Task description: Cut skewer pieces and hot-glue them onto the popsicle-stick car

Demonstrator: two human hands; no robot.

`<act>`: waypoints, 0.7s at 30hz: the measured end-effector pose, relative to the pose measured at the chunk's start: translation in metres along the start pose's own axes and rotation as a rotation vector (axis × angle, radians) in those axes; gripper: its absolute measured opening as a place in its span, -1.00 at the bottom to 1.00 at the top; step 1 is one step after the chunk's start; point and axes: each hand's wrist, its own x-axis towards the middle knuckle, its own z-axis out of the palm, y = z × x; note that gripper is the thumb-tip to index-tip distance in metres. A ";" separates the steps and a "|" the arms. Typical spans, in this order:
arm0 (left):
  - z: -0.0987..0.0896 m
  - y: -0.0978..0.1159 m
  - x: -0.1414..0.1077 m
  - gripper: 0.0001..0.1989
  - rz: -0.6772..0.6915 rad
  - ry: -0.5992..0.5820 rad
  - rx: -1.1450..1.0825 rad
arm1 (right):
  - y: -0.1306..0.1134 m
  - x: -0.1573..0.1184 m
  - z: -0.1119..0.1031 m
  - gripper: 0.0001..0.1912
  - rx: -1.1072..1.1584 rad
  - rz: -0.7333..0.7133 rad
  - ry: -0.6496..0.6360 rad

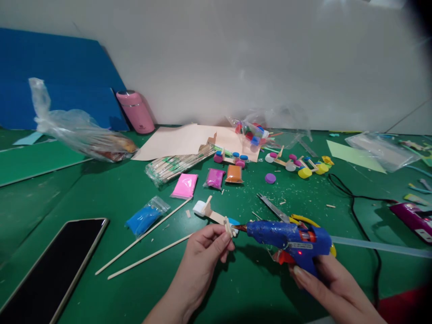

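My left hand (211, 245) is closed, pinching small pale wooden stick pieces (230, 227) between thumb and fingers. A blue hot glue gun (286, 236) is gripped by its handle in my right hand (330, 283). Its nozzle tip points left, at or very near the stick pieces; whether they touch I cannot tell. A clear glue stick (378, 246) juts from the gun's rear, and a small red light glows on its side. Just behind my left hand lies a little wooden car (212, 213) with white and blue caps, partly hidden.
Two long sticks (148, 256) and a phone (57, 270) lie left. Scissors (273, 207) rest behind the gun. Clay packets (184, 185), bundled sticks (178, 166) and cap-wheeled models (232, 158) spread across the back. A black cord (354, 216) runs right; a pink flask (137, 112) leans on the wall.
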 end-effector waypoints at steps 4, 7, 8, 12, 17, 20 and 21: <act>0.001 0.001 0.000 -0.86 -0.004 0.008 0.002 | 0.004 -0.002 0.000 -0.73 -0.031 0.003 -0.018; 0.001 0.001 0.000 -0.86 -0.002 0.010 0.000 | 0.004 -0.004 0.000 -0.74 -0.046 0.020 -0.037; 0.001 0.001 0.000 -0.86 -0.002 0.010 0.000 | 0.004 -0.004 -0.001 -0.74 -0.049 0.026 -0.040; 0.000 0.000 -0.001 -0.86 -0.003 0.014 0.001 | 0.004 -0.006 -0.003 -0.73 -0.052 0.051 -0.050; 0.000 -0.001 -0.001 -0.86 -0.004 0.006 0.018 | 0.007 -0.005 -0.005 -0.76 -0.065 0.083 -0.045; 0.001 0.000 -0.001 -0.85 -0.004 0.009 0.014 | 0.008 -0.004 -0.005 -0.75 -0.051 0.077 -0.038; 0.001 0.000 -0.001 -0.85 -0.005 0.009 0.011 | 0.007 -0.004 -0.004 -0.74 -0.049 0.072 -0.030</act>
